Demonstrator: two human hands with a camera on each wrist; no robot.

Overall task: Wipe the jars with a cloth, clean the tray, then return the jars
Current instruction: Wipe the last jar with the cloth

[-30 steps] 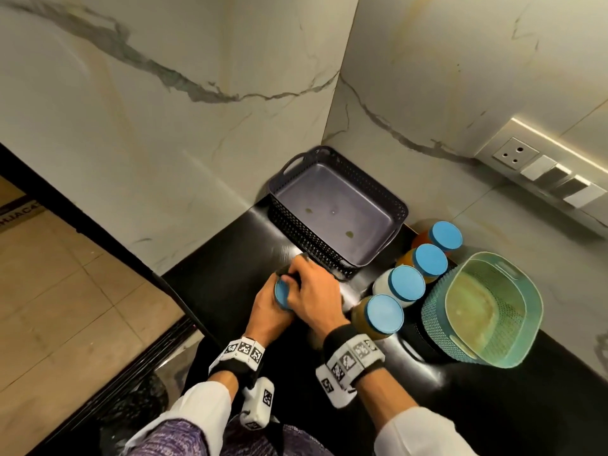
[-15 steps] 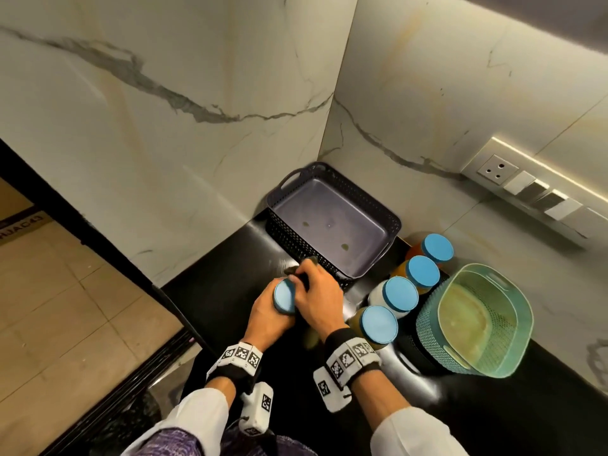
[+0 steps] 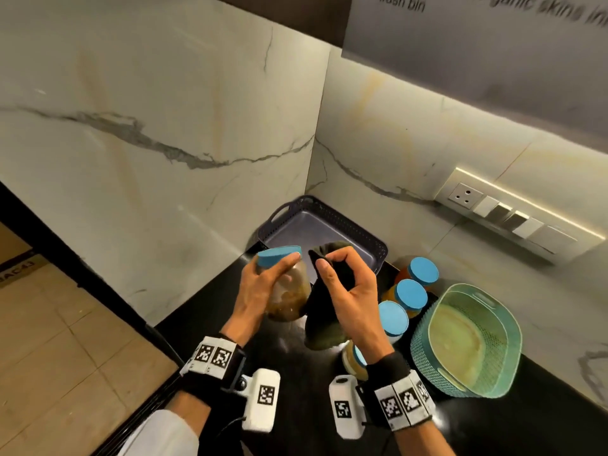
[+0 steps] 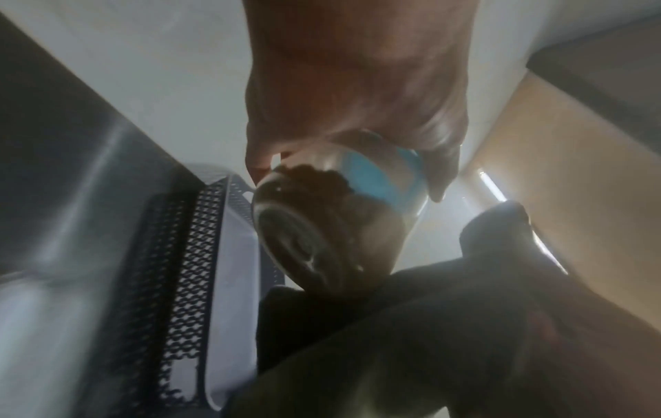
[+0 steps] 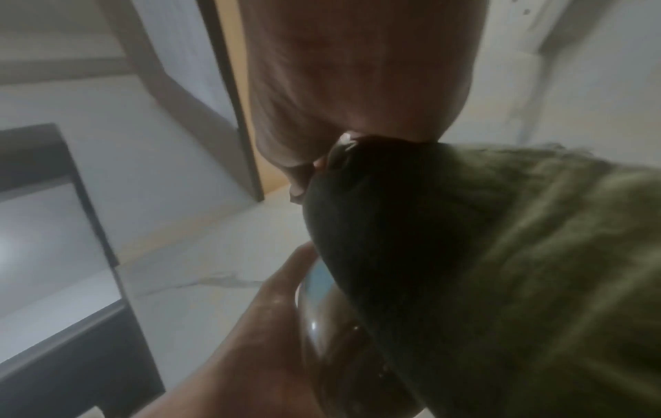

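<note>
My left hand point(image 3: 263, 284) grips a glass jar point(image 3: 291, 294) with a blue lid point(image 3: 279, 255) and brown contents, lifted above the black counter point(image 3: 204, 311) and tilted. In the left wrist view the jar point(image 4: 322, 226) shows its base. My right hand point(image 3: 345, 284) pinches a dark olive cloth point(image 3: 324, 311) that hangs beside the jar and touches its side; the cloth point(image 5: 500, 268) fills the right wrist view. The dark grey perforated tray point(image 3: 375, 240) stands in the corner behind my hands. Several blue-lidded jars point(image 3: 411, 294) line up right of my right hand.
A teal perforated basket point(image 3: 424, 350) sits on the counter at the right, close to the jar row. Marble walls meet in the corner behind the tray. A socket and switch panel point(image 3: 513, 213) is on the right wall. The counter edge drops to a tiled floor point(image 3: 65, 357) at the left.
Both hands have risen from the counter with the jar. The jar is now held tilted in the air, and the right hand has come off it holding the cloth alongside.
</note>
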